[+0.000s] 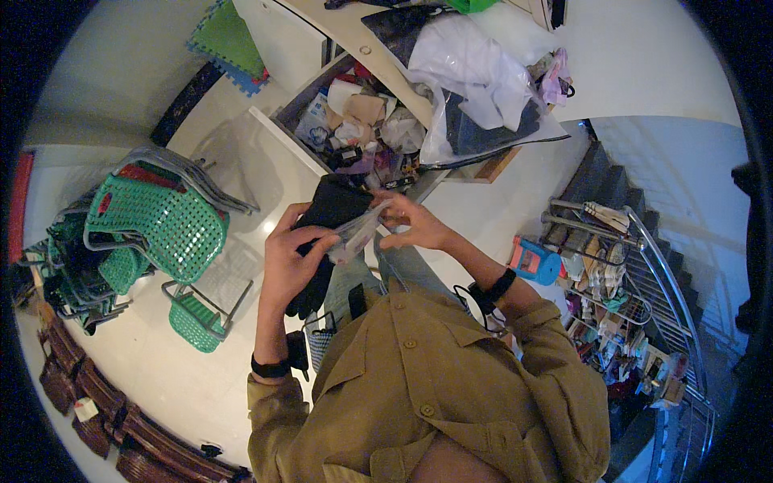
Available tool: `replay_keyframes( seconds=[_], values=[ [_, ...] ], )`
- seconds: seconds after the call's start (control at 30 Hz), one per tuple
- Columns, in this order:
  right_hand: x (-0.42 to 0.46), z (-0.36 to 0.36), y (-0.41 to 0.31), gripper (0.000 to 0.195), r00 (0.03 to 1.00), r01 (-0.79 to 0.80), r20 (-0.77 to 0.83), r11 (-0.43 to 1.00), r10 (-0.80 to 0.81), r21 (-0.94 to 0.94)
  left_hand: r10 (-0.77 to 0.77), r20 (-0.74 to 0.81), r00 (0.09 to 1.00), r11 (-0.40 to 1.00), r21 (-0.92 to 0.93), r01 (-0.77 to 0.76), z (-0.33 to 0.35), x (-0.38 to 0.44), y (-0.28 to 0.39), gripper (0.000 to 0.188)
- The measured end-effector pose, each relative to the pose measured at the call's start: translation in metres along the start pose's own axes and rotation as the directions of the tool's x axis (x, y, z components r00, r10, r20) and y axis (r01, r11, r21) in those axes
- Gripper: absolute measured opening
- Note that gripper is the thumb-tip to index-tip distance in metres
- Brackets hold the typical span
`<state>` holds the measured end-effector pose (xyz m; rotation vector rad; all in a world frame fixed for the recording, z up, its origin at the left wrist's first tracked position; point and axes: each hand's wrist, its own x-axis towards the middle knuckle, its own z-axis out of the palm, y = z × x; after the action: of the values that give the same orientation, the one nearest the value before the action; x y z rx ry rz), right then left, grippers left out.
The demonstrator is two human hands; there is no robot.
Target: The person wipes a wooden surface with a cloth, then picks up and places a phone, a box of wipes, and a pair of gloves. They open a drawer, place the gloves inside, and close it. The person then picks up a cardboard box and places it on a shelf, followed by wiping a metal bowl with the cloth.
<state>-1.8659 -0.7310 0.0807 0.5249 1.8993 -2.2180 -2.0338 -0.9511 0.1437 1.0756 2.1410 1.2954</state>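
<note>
My left hand [296, 250] pinches one end of a small clear plastic bag [356, 236] between thumb and finger. A folded black cloth item [329, 211], possibly gloves, hangs in the same hand and drops along my leg. My right hand [416, 223] grips the bag's upper end, stretching it between both hands. Something pale lies inside the bag, too blurred to name. Just beyond my hands an open drawer [290, 139] is full of papers, crumpled plastic bags [403, 130] and small packets.
A desk top [338, 27] above the drawer bears a large white plastic bag [471, 66]. Green woven chairs [163, 223] stand at left, with a small one [196, 320] nearby. To the right are a blue plastic stool [537, 265], a loaded shoe rack [595, 241] and a stair railing [670, 290].
</note>
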Motion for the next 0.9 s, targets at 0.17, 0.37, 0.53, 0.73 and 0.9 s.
replay_keyframes(
  seconds=[0.17,0.37,0.53,0.73,0.9],
  values=[
    [-0.008,-0.013,0.016,0.028,0.992,-0.087,-0.102,0.993,0.079,-0.075,-0.107,0.077,0.991,0.99,-0.08,0.113,0.02,0.011,0.0,0.018],
    [-0.004,-0.045,0.059,0.02,0.895,0.012,-0.445,0.993,0.041,0.115,-0.12,-0.262,0.958,0.993,-0.023,0.118,0.003,0.016,-0.013,0.02],
    [0.013,-0.076,0.109,0.017,0.726,0.068,-0.688,0.997,-0.018,0.046,-0.202,-0.423,0.884,0.977,-0.022,0.213,-0.026,0.008,-0.03,0.015],
    [0.025,-0.091,0.151,0.017,0.863,0.206,-0.484,0.774,0.145,0.599,-0.342,-0.463,0.818,0.939,-0.207,0.275,-0.034,0.003,-0.031,0.012],
    [0.023,-0.08,0.137,0.024,0.813,-0.058,-0.542,0.956,0.213,0.289,-0.459,-0.429,0.778,0.869,-0.399,0.292,-0.024,0.006,-0.038,0.013]
  ],
)
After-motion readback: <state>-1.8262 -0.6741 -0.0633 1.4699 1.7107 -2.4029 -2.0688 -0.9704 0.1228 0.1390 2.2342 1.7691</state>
